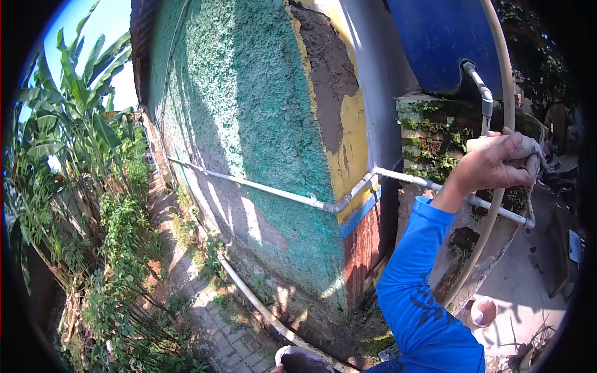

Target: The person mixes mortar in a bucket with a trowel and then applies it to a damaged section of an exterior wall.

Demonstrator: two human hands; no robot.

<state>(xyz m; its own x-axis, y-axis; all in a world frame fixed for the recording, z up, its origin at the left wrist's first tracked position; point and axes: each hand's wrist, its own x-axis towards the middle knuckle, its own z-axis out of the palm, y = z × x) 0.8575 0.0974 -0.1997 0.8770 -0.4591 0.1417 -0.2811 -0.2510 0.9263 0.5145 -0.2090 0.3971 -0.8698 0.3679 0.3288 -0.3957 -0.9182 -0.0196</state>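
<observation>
One hand (494,166), most likely the right one, is raised beside the blue tank (435,43) and is closed around the end of a beige hose (497,68), just below the grey tap (482,93) that comes out of the tank. The long axis of the hose is seen to run upward in a curve over the tank and downward past the white pipe (273,191). The other hand is not visible.
</observation>
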